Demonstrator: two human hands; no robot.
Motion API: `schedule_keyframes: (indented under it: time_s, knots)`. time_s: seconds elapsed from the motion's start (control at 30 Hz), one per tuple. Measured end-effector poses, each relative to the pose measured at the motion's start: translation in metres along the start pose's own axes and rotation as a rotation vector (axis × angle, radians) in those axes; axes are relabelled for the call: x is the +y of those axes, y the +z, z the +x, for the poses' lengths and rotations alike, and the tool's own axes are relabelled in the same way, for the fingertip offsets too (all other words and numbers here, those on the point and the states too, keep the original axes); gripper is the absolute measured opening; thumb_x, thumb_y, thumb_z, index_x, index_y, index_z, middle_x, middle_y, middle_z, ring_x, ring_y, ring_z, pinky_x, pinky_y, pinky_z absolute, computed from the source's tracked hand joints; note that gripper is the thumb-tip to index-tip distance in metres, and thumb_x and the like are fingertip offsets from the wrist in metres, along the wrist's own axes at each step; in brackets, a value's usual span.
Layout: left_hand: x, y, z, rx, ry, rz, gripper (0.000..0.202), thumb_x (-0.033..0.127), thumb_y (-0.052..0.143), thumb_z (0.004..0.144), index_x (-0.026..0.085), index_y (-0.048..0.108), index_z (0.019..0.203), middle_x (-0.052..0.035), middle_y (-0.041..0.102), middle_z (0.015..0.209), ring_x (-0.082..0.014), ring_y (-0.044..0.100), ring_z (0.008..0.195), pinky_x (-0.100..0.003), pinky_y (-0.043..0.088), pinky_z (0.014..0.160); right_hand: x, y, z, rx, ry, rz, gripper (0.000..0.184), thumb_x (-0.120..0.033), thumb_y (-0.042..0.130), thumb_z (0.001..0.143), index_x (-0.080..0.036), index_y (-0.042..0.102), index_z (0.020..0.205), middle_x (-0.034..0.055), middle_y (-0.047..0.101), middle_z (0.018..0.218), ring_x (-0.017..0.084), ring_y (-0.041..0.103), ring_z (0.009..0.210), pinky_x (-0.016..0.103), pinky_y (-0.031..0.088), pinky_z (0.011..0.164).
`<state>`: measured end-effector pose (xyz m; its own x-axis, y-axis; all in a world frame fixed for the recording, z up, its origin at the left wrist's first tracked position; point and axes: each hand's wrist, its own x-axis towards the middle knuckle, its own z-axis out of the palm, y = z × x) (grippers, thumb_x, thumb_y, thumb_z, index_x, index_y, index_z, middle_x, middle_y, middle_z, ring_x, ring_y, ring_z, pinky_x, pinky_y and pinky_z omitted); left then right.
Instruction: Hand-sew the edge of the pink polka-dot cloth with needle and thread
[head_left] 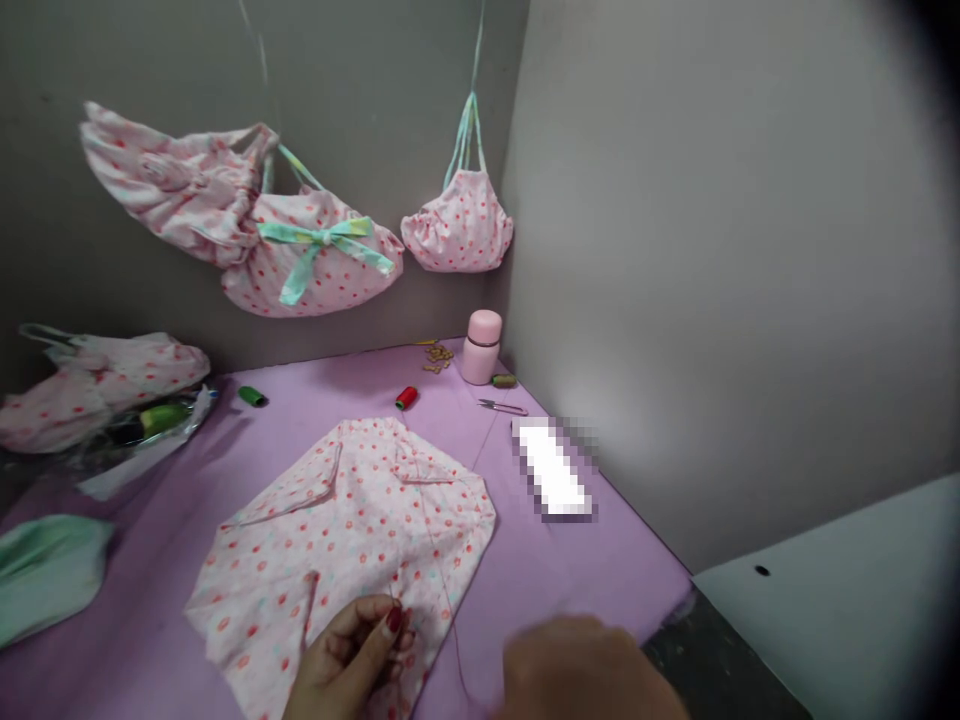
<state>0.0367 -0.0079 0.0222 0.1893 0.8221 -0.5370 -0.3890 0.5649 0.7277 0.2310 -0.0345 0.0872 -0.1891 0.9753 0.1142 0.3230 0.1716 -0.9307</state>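
Note:
My left hand [360, 645] is closed in a pinch over the lower part of a pink dotted fabric piece [367, 500]. A very thin line rises from its fingertips, too fine to tell whether it is a needle or a thread. The fabric lies flat, with folded flaps on its upper sides and a slit or fold near my left hand. A dark thread [455, 620] crosses the fabric and runs down toward my right hand [585, 665]. That hand is smeared by motion at the bottom edge, its fingers unreadable. A red thread spool [406, 398] lies beyond the fabric.
On the purple cloth [600, 570] are thread snips [502, 407], a pink flask [481, 348], an olive spool [505, 381], a green spool [253, 396] and a pixelated rectangle [555, 468]. Dotted fabric bags [315, 255] hang at the back wall. Green-white cloth [52, 575] lies left.

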Motion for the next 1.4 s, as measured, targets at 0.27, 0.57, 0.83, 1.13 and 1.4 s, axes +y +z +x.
schedule_keyframes:
  time_s: [0.27,0.57,0.83,1.13,1.4]
  knots:
    - [-0.007,-0.005,0.002,-0.157,0.010,-0.069,0.023,0.035,0.080,0.061,0.020,0.067,0.071,0.0000,0.063,0.060,-0.0102,0.055,0.057,-0.020,0.041,0.055,0.002,0.038,0.034,0.064,-0.173,-0.196,0.021,-0.015,0.048,0.082,-0.018,0.067,0.074,0.0015,0.066,0.061,0.012,0.058,0.052,0.021,0.041,0.050]
    - [-0.006,-0.004,0.000,-0.186,0.049,-0.024,0.019,0.034,0.077,0.065,0.020,0.067,0.074,-0.0018,0.063,0.069,-0.0126,0.057,0.063,-0.024,0.045,0.061,0.014,0.046,0.034,0.014,-0.089,-0.229,0.020,-0.016,0.049,0.080,-0.018,0.067,0.071,0.0018,0.067,0.061,0.013,0.061,0.053,0.020,0.041,0.050]
    - [0.001,-0.002,-0.004,-0.181,0.096,0.093,0.020,0.038,0.075,0.066,0.020,0.068,0.073,-0.0014,0.063,0.067,-0.0139,0.057,0.064,-0.024,0.045,0.063,0.013,0.047,0.032,0.009,-0.055,-0.233,0.020,-0.015,0.050,0.076,-0.018,0.067,0.068,0.0016,0.065,0.056,0.012,0.057,0.048,0.020,0.038,0.046]
    - [0.004,0.001,-0.006,-0.146,0.140,0.118,0.022,0.039,0.075,0.065,0.020,0.068,0.072,-0.0030,0.067,0.071,-0.0151,0.060,0.067,-0.024,0.047,0.064,0.015,0.050,0.033,0.031,-0.073,-0.205,0.020,-0.015,0.049,0.074,-0.016,0.066,0.066,0.0003,0.061,0.052,0.009,0.050,0.043,0.018,0.032,0.043]
    - [0.008,-0.001,-0.008,-0.123,0.201,0.250,0.021,0.042,0.072,0.067,0.021,0.069,0.073,-0.0027,0.068,0.072,-0.0161,0.060,0.070,-0.024,0.049,0.066,0.017,0.052,0.033,0.048,-0.063,-0.190,0.019,-0.015,0.049,0.073,-0.016,0.066,0.064,-0.0003,0.059,0.050,0.008,0.047,0.042,0.017,0.029,0.041]
